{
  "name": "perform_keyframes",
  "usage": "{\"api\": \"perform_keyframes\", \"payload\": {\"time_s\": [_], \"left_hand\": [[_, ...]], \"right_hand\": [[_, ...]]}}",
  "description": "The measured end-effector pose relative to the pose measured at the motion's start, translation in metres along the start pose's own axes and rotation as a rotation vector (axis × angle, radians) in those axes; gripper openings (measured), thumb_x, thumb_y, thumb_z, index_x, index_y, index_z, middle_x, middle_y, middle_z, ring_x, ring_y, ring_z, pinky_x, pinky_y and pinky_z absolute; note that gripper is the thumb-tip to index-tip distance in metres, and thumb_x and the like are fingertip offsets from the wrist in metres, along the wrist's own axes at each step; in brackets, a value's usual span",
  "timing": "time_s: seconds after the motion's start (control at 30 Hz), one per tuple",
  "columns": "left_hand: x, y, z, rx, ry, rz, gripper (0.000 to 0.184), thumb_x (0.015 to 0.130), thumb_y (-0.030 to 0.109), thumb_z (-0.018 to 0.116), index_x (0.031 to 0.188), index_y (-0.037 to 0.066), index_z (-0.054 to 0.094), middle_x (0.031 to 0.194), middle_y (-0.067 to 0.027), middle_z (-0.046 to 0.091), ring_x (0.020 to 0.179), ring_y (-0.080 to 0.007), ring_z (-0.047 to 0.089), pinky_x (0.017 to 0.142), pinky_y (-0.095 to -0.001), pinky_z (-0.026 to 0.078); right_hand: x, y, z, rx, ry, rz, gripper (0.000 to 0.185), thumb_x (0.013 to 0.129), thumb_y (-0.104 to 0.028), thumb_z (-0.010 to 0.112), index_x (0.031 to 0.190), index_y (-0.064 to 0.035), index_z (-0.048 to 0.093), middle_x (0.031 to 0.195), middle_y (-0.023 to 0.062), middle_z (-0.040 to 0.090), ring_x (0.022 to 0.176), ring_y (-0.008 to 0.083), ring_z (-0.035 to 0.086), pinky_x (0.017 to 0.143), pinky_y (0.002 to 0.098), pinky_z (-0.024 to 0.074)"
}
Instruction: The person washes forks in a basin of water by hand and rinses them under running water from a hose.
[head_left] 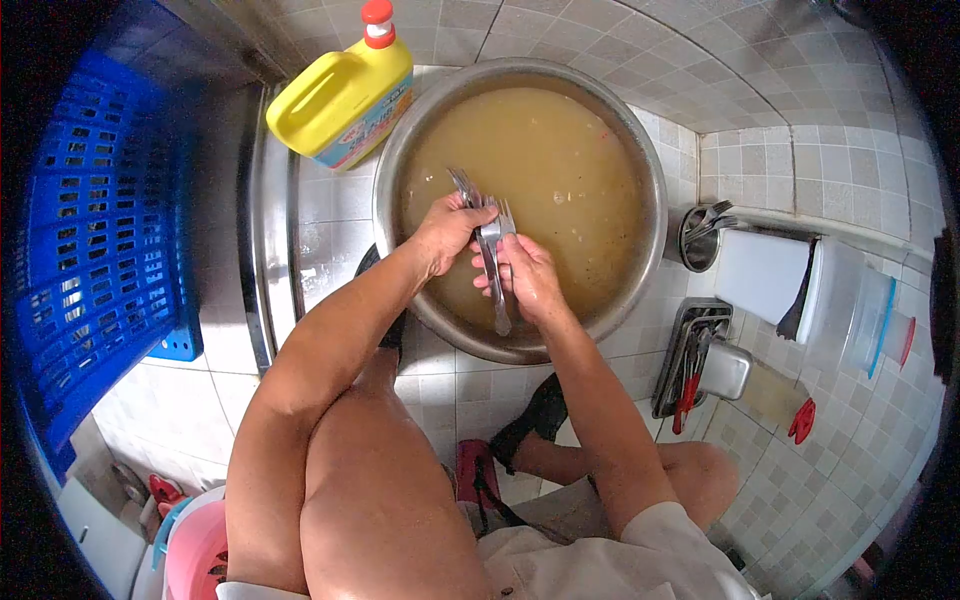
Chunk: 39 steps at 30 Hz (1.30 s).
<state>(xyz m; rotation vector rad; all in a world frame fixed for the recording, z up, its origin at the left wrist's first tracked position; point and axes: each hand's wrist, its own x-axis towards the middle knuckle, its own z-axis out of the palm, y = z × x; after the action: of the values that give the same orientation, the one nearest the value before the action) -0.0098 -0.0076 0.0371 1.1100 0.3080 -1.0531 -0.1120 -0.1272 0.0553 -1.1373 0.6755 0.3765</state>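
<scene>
Over a large round metal basin [652, 250] of cloudy brownish water, both my hands hold a few metal forks [490, 250]. My left hand [447, 230] is closed with its thumb and fingers on the forks near their tines. Some tines point up and left past its thumb, and others point up between the two hands. My right hand [527, 272] is closed round the forks lower down, its thumb lying along them. One handle end hangs below the right fingers, above the water. How many forks there are I cannot tell.
A yellow jug with a red pump cap [345, 100] stands left of the basin. Blue crates [100, 220] line the far left. To the right are a metal cup of cutlery [700, 240], a white container [765, 275] and a tray with red-handled tools [690, 365]. A pink basin [195, 545] sits lower left.
</scene>
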Motion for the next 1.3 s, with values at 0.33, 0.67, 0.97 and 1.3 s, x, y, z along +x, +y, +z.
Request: {"api": "perform_keyframes", "payload": {"time_s": [0.33,0.67,0.97,1.3], "left_hand": [[-0.005,0.004,0.002,-0.03,-0.056,-0.037,0.018,0.085,0.01,0.064,0.101,0.01,0.056,0.086,-0.0042,0.065,0.076,-0.0156,0.061,0.064,-0.0296,0.048],[0.002,0.002,-0.002,-0.11,0.038,-0.028,0.011,0.088,0.018,0.062,0.083,0.008,0.06,0.079,-0.0055,0.065,0.054,-0.0121,0.054,0.043,-0.0248,0.039],[0.0,0.009,-0.002,0.016,-0.038,-0.131,0.032,0.092,0.035,0.056,0.104,0.005,0.059,0.088,-0.0061,0.064,0.069,-0.0139,0.058,0.053,-0.0257,0.045],[-0.001,0.02,-0.005,-0.19,-0.15,0.071,0.044,0.084,0.02,0.067,0.12,0.002,0.049,0.104,-0.0104,0.063,0.097,-0.0215,0.061,0.087,-0.0358,0.049]], "right_hand": [[0.004,0.0,0.0,-0.115,-0.004,0.035,0.036,0.1,-0.033,0.035,0.108,-0.0011,0.047,0.097,0.0105,0.062,0.06,0.0158,0.06,0.052,0.0279,0.0517],[0.009,0.0,0.003,-0.518,-0.094,-0.201,0.039,0.085,-0.026,0.064,0.113,-0.004,0.049,0.104,0.0027,0.054,0.088,0.0133,0.053,0.078,0.0276,0.0437],[0.012,-0.001,-0.012,-0.339,-0.207,-0.087,0.014,0.087,-0.015,0.058,0.094,-0.0033,0.057,0.075,0.0015,0.056,0.068,0.0121,0.054,0.064,0.0277,0.0451],[-0.005,-0.03,-0.003,-0.511,-0.069,-0.203,0.014,0.095,-0.018,0.05,0.094,-0.0045,0.053,0.066,-0.0004,0.049,0.052,0.0082,0.047,0.048,0.023,0.0404]]}}
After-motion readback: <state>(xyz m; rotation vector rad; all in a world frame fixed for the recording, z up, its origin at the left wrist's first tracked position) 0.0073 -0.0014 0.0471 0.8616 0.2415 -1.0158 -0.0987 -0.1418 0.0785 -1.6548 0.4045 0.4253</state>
